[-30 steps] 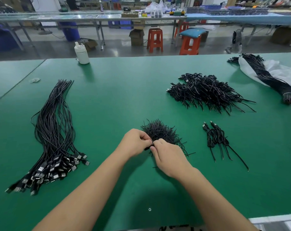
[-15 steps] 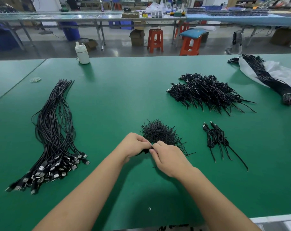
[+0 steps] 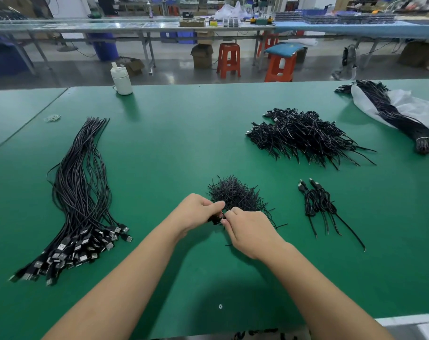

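A: Head view. Left hand (image 3: 196,212) and right hand (image 3: 251,229) meet fingertip to fingertip, just in front of the tie pile (image 3: 235,196). Both pinch one black wire piece (image 3: 216,219), fingers curled round it. It's low over the green table (image 3: 159,148), maybe touching it. Can't tell, the fingers hide most of it.
B: Tie or cable?
A: Too small and too covered to say. My read: a tie being twisted shut round a folded cable, like the two tied cables (image 3: 316,203) to the right.
B: Tips for the twist?
A: Left hand holds the fold fixed and right hand turns only the tie ends. Pinch close to the cable so the loop cinches with no slack. Work clear of the pile or stray ties snag in the twist.
B: Then?
A: Probably goes beside the two tied ones, or onto the finished heap (image 3: 304,136) further back. Loose USB cables (image 3: 78,197) lie well apart on the left, plugs toward the person. Likely the next stock.
B: Risk?
A: Over-twisting kinks the thin wire. A loose twist lets the coil spring open.
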The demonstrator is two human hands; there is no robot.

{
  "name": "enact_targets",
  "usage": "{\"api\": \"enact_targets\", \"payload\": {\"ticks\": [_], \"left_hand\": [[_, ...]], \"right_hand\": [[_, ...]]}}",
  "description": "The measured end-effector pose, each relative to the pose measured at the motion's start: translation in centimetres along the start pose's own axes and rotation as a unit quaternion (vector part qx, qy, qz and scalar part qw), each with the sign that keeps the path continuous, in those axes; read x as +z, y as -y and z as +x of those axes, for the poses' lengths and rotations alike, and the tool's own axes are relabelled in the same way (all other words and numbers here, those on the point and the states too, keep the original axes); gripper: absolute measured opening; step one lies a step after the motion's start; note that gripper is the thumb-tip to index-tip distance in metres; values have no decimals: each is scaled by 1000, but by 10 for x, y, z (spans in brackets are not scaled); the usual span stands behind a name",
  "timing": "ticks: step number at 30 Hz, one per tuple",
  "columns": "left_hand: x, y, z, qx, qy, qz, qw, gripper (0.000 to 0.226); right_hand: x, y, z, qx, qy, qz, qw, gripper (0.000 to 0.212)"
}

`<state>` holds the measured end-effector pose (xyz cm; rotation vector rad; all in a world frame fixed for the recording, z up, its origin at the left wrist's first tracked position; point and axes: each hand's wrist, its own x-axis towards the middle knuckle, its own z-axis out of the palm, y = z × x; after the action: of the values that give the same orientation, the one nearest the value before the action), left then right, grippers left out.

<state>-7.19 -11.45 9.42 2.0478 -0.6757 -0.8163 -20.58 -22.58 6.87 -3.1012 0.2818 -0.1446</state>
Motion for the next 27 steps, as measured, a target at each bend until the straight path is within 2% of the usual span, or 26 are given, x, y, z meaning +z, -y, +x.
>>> {"api": "enact_targets", "payload": {"ticks": [5,10,20,22,24,27], "left_hand": [[-6,-1,-1,20,48,67,996,8],[0,1,2,5,26,76,997,10],[-2,0,4,-18,30,111,993,12],[-1,0,4,-17,27,95,995,10],[-2,-1,4,-19,17,64,998,9],[-8,-1,2,-60,30,-100,993,13]], "right_hand": [[1,0,1,-24,8,-28,999,34],[0,1,6,-47,20,-33,998,30],[-6,3,8,-57,15,-76,995,34],[-4,3,7,-67,-43,-116,990,30],[-1,0,7,-67,-143,-121,980,22],[-2,-6,9,-81,-255,-43,963,23]]}}
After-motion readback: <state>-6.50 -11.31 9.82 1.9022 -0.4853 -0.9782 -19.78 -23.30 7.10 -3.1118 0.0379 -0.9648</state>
